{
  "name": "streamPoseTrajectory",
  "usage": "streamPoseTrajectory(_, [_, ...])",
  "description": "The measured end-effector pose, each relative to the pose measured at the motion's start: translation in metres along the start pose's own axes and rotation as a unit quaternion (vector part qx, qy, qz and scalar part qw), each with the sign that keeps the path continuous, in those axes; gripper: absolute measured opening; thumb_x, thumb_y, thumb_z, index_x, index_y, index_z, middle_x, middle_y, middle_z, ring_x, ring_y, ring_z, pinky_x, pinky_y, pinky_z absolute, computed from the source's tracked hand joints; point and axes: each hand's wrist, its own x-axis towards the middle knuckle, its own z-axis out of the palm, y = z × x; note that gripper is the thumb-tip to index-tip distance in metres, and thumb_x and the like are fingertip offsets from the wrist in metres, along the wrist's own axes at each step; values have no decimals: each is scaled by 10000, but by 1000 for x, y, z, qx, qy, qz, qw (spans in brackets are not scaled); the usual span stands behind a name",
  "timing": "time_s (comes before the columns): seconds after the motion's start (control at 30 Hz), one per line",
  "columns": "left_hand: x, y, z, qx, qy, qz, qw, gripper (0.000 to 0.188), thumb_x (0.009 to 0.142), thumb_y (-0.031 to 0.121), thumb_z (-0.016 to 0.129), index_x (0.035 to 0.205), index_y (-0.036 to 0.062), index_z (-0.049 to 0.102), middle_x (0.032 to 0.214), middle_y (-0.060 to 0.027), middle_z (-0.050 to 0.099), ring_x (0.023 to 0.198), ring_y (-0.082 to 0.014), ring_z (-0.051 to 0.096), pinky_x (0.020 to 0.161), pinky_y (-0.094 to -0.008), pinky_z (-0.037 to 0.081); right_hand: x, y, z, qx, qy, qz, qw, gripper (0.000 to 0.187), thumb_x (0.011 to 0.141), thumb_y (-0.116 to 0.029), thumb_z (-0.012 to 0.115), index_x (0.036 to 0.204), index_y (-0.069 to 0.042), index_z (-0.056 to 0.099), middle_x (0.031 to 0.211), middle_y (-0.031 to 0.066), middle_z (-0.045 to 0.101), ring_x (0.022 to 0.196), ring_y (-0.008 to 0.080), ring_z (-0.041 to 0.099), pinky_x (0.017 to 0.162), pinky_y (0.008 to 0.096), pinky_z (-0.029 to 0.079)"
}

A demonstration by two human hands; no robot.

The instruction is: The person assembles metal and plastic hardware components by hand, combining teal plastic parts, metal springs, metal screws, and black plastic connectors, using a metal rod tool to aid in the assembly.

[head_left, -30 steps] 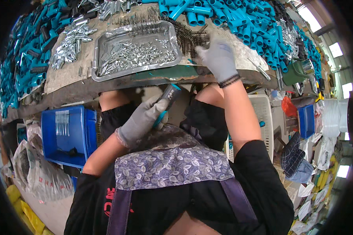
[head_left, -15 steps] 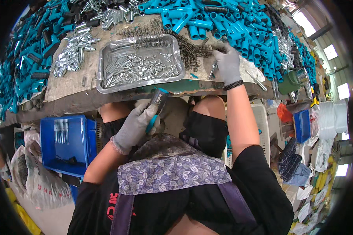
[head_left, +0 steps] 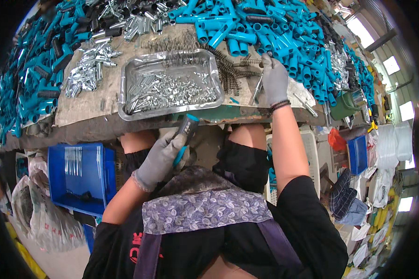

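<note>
My left hand (head_left: 159, 160), in a grey glove, is wrapped around a black and teal tube-shaped handle (head_left: 189, 125). Its teal-rimmed end points up toward the table edge. At the right side of the springs, my gloved right hand (head_left: 275, 80) has its fingertips pinched together. A thin dark coil spring (head_left: 253, 61) reaches to these fingertips; the exact grip is partly hidden. Beside the palm is a slim metal rod (head_left: 257, 88), and I cannot tell whether the hand holds it. More dark springs (head_left: 230, 76) lie heaped left of this hand, next to a metal tray (head_left: 172, 112).
Small silver parts fill the tray. Teal tubes (head_left: 237, 37) pile up at the back and left. Silver fittings (head_left: 86, 74) lie left of the tray; metal rods (head_left: 306, 105) lie at right. A blue crate (head_left: 106, 186) stands below the table's left, a white basket (head_left: 312, 153) below its right.
My right hand has drawn slightly right and away from the spring heap. The left hand keeps its hold on the handle. The whole view has shifted a little.
</note>
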Motion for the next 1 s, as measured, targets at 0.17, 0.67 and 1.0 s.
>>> streamPoseTrajectory(0.17, [-2, 6, 4, 10, -8, 8, 1000, 652, 942, 619, 573, 1281, 62, 549, 737, 4, 566, 611, -73, 513, 555, -231, 407, -23, -47, -46, 223, -93, 13, 970, 327, 978, -344, 615, 1025, -34, 709, 830, 50, 686, 754, 113, 631, 657, 264, 482])
streamPoseTrajectory(0.67, [-14, 12, -12, 215, 13, 176, 961, 500, 951, 318, 679, 1326, 15, 546, 1056, -46, 663, 976, -117, 608, 885, -304, 499, -17, -101, -21, -17, -216, -532, 818, 165, 908, -148, 576, 978, -53, 690, 902, 183, 674, 839, 311, 663, 702, 414, 538])
streamPoseTrajectory(1.0, [-28, 20, -35, 20, 33, 88, 995, 908, 802, 673, 704, 1375, 8, 468, 956, 16, 576, 768, -71, 550, 650, -220, 449, 254, -45, 71, -415, -118, -107, 896, 587, 855, -486, 655, 1374, -232, 555, 1454, 92, 538, 1344, 314, 488, 1099, 628, 259])
